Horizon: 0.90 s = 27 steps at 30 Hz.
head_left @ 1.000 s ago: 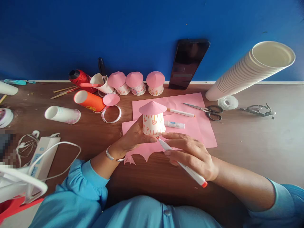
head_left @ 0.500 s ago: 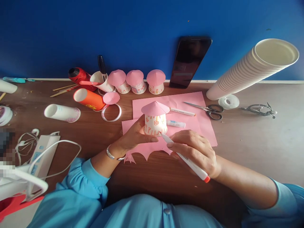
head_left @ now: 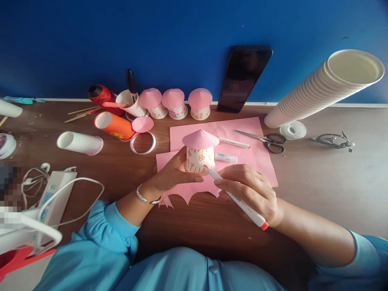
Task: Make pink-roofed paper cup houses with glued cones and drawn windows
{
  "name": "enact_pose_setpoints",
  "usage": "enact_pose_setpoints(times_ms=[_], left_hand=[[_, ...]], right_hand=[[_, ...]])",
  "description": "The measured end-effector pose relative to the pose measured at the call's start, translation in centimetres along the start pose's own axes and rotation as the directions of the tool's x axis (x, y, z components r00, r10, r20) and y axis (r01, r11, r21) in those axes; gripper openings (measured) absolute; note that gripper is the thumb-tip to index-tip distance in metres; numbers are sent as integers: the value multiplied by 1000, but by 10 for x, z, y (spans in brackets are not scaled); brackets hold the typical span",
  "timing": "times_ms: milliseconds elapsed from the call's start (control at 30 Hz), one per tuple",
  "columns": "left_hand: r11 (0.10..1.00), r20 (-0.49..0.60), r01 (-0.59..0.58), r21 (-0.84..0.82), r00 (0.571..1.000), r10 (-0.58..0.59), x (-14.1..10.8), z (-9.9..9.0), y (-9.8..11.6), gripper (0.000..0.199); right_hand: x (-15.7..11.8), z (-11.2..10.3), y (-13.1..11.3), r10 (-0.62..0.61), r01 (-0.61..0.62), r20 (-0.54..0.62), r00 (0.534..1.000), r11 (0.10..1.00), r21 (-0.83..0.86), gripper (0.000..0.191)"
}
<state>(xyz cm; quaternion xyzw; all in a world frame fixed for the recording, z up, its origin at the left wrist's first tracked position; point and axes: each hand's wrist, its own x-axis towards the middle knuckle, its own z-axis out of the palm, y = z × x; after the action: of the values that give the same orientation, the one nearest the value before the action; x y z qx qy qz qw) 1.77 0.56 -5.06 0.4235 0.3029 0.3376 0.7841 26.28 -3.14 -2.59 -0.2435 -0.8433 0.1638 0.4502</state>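
My left hand [head_left: 174,173] is closed around a small paper-cup house [head_left: 200,159] with a pink cone roof [head_left: 201,139]. Orange strokes and flower shapes cover its white wall. In my right hand [head_left: 250,190] is a white marker [head_left: 242,204] with an orange-red end, its tip touching the lower right of the cup wall. Pink paper sheets [head_left: 260,169] lie beneath, one with a scalloped cut edge. On them rest a second marker [head_left: 234,142] and a glue stick [head_left: 226,158]. Scissors [head_left: 268,140] lie across the sheets' right edge.
Three pink-roofed cup houses [head_left: 200,109] line the wall beside a cup holding a black marker [head_left: 131,85]. A phone [head_left: 244,81] leans there. Stacked paper cups [head_left: 315,89] and a tape roll [head_left: 293,130] stand right; an orange cup [head_left: 115,126], white cup [head_left: 80,143] and power strip [head_left: 56,194] lie left.
The cup house has turned and shifted slightly to the right in my left hand. The marker tip has moved a little up and right along the cup wall.
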Motion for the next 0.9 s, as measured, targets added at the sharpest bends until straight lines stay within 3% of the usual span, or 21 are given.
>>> enact_pose_setpoints(times_ms=[267,900], left_hand=[[999,-58,3,40,998,-1,2,4,5,70],[998,-28,-6,58,1000,7,1,-2,-2,72]], right_hand=[[-2,0,1,3,-4,7,1000,1000,6,27],[0,0,-1,1,-1,1,1000,1000,-12,30]])
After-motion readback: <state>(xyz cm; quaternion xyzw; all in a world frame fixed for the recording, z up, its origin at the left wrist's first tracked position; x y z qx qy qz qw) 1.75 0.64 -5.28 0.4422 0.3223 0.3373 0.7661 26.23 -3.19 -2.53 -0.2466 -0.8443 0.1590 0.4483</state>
